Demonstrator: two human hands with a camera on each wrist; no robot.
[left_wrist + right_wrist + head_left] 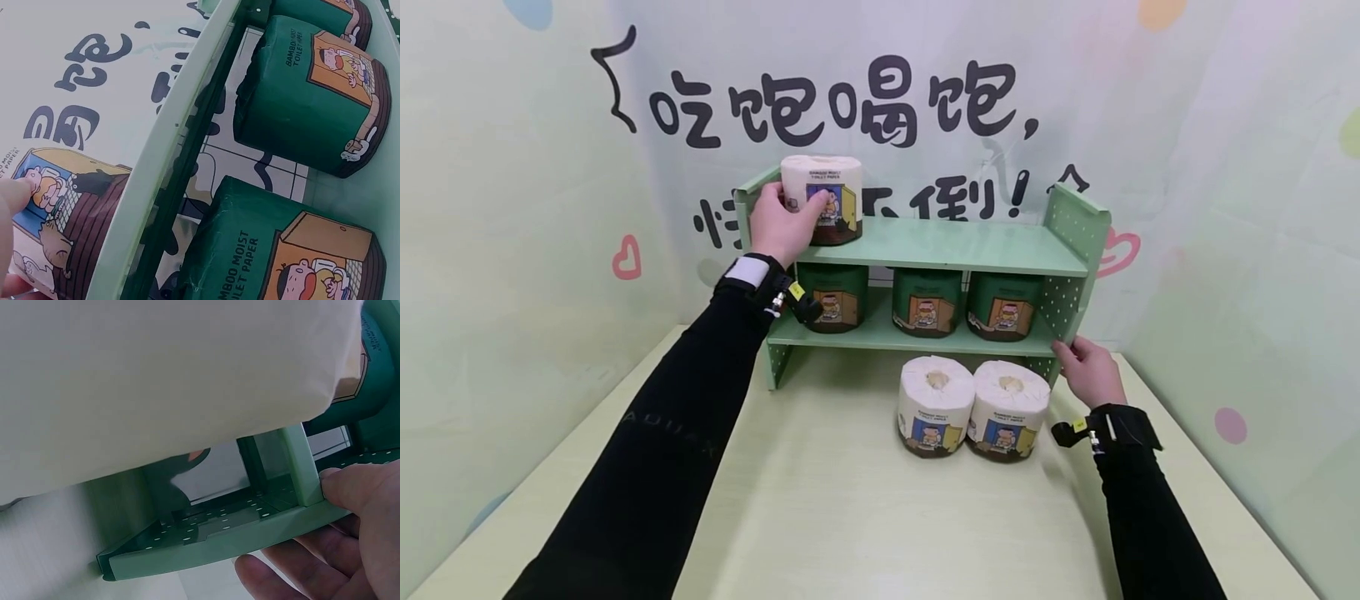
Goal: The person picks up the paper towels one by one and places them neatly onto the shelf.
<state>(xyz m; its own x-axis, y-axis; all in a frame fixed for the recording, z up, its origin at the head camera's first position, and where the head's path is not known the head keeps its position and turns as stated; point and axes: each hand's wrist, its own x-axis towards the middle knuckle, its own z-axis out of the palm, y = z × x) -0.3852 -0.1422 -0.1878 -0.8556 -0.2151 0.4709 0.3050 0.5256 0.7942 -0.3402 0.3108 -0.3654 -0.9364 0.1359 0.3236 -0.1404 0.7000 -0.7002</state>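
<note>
Your left hand [784, 223] grips a white toilet roll [844, 197] at the top shelf [958, 242]; your right hand [1093, 373] grips the rack's side panel [1075, 229].

Thumb on the printed picture, the left hand [9, 206] grips a white roll [90, 215] beside the shelf's [156, 150] pale edge. Across that edge sit three green rolls [281, 100], the nearest and farthest partly out of view. Black lettering [94, 56] shows behind.
</note>
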